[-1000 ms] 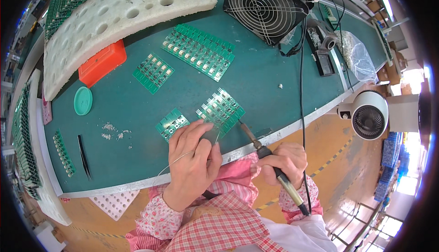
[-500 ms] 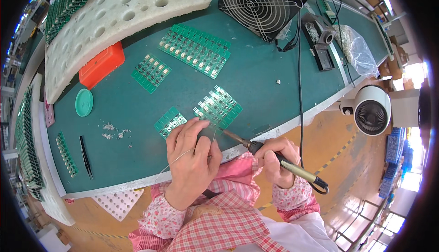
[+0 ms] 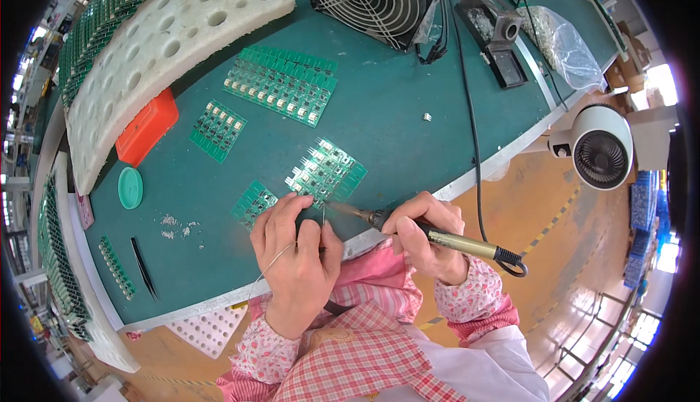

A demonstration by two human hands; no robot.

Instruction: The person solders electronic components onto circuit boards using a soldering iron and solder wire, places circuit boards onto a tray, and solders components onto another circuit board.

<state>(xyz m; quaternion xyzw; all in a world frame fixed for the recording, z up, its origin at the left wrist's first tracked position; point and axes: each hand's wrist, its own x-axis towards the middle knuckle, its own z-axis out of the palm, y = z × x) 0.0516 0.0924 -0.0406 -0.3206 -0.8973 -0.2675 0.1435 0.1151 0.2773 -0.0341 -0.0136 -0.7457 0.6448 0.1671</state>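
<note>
My right hand (image 3: 430,238) is wrapped round the handle of a soldering iron (image 3: 467,243). The iron's tip meets the near edge of a green circuit board panel (image 3: 332,172), which has white connectors with pins along its left side. With thumb and index finger, my left hand (image 3: 295,260) pinches a thin solder wire (image 3: 275,259); its end stands close to the iron tip. Other fingertips of that hand rest at the panel's near left corner. Partly under these fingers lies a smaller green board panel (image 3: 253,203).
Farther back lie two more board panels (image 3: 281,84) (image 3: 219,130). A black fan (image 3: 375,1), iron stand (image 3: 503,48) and bag of small parts (image 3: 558,44) stand behind. Left are pierced foam (image 3: 171,37), a red bin (image 3: 147,128), a green lid (image 3: 130,188) and tweezers (image 3: 144,268). The iron's cord crosses the right.
The whole view has shifted, so the table's things sit farther left. The iron tip has come slightly closer to the panel's near edge and the solder wire. Both hands keep their holds.
</note>
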